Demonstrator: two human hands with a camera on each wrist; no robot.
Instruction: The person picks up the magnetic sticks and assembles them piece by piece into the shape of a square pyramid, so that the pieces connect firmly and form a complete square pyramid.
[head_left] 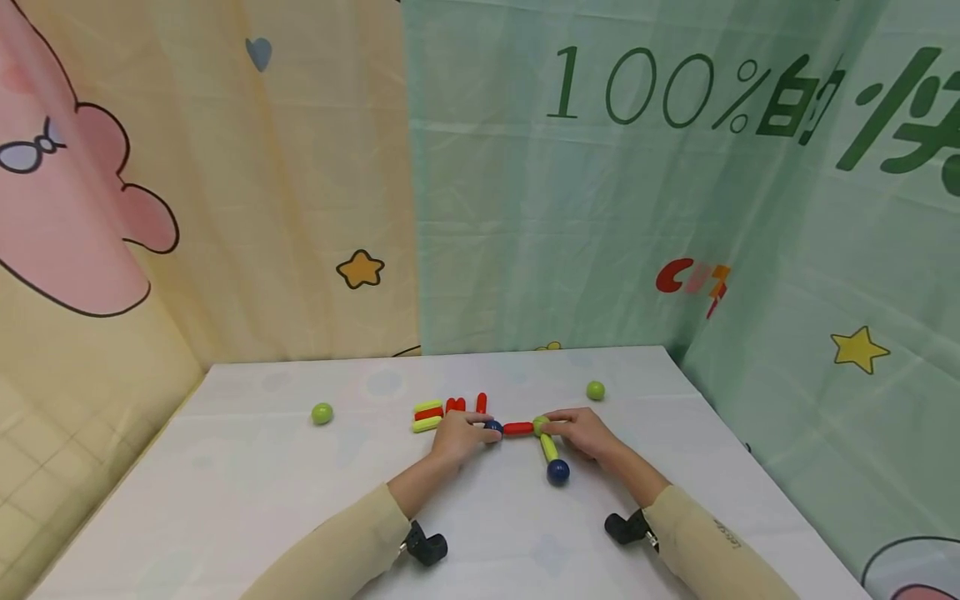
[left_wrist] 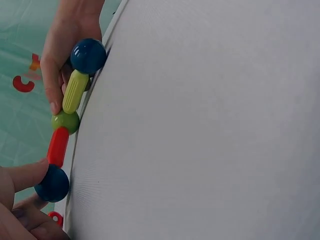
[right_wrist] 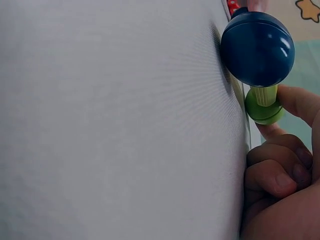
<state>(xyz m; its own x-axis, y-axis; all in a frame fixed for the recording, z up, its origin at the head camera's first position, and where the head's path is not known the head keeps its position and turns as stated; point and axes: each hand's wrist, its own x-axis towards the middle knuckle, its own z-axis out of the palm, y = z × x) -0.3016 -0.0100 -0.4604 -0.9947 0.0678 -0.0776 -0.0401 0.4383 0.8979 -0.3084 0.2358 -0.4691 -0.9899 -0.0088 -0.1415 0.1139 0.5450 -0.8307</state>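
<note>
left fingers (head_left: 476, 417) pinch a blue ball (left_wrist: 52, 185); right fingers (head_left: 562, 414) a green ball (left_wrist: 65, 123); loose rods (head_left: 429, 413) lie beyond

Soft, even light fills the head view, bright enough to wash the table (head_left: 300, 517) almost white, with faint grey shadows beneath the sleeves (head_left: 337, 542). The curtain (head_left: 510, 250) shows gentle bands of light and dark along its folds. Wide-angle stretching pulls the lettering (head_left: 888, 108) larger towards the right edge. Both wrist views look dimmer and greyer, darkening at the outer side of the table, where fine ripple-like lines cross the cloth. Small white glints sit on the blue ball (right_wrist: 257, 49), which casts a dark smudge beside it. The light seems to fall from above.
</note>
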